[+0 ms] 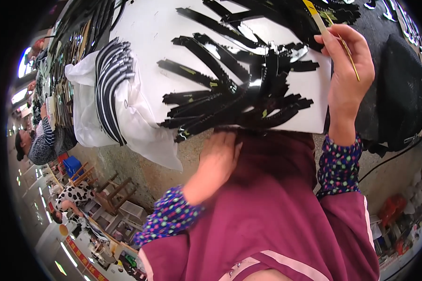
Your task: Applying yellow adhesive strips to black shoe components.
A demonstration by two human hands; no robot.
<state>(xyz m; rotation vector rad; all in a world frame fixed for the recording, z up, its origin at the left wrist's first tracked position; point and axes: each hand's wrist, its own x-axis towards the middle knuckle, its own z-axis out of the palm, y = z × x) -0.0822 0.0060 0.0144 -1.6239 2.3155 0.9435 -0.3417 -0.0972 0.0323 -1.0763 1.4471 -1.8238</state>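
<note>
Nearest the body, the left hand (219, 157) lies palm down over the maroon apron (272, 206) at the near edge of the white counter (140, 30), its fingers stretched out and seemingly gripping nothing, though its underside is hidden. Farther out, the right hand (350, 65) is raised at the counter's right side, thumb and fingers drawn together around a flat yellow-and-pale tool (317, 18) and a thin gold rod (348, 51). Just beyond the left hand and leftward of the right one, glossy black strips (241, 105) lie heaped and fanned across the counter. The step in hand appears to be tool work on these strips; a next move would call for bringing a tip onto one strip while the free left hand steadies it. To the left hand's outer side, a bundle of curved dark strips (109, 96) rests on white sheeting (147, 126); outward of the right hand sits a black bag (402, 86). Far off to the left are a blue bin (72, 166) and a co-worker in a spotted top (75, 195).
</note>
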